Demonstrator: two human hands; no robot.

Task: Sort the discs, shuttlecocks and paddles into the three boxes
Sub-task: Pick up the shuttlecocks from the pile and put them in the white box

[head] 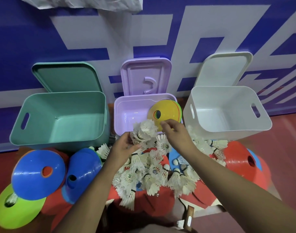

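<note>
Left hand grips shuttlecocks at purple box front rim

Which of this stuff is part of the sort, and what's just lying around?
Job: teal box, purple box, white box, stacked discs, loose discs, shuttlecocks, paddle handle.
Lying about: teal lid, purple lid, white lid, crumpled sheet, banner.

This looks like a sports hall or training venue. A red court-style floor meets a far wall hung with a blue banner bearing large white lettering. Feather shuttlecocks, coloured training discs and a paddle handle lie heaped nearby, before a green box, a lilac box and a white box.
</note>
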